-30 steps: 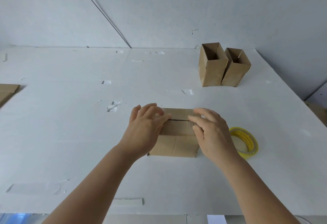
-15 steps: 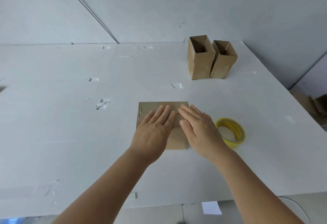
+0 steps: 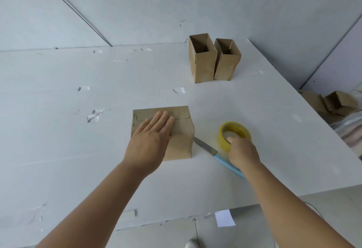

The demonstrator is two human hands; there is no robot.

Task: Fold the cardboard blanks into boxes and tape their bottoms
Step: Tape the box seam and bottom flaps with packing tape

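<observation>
The left hand (image 3: 150, 140) lies flat and open on the box (image 3: 177, 130) mid-frame. The right hand (image 3: 242, 150) grips the yellow tape roll (image 3: 235, 130).

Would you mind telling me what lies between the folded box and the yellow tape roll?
A blue-handled knife lies there on the table, seen in the head view.

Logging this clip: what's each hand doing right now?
Left hand: open, flat on the box flaps.
Right hand: fingers closing on the tape roll.
</observation>
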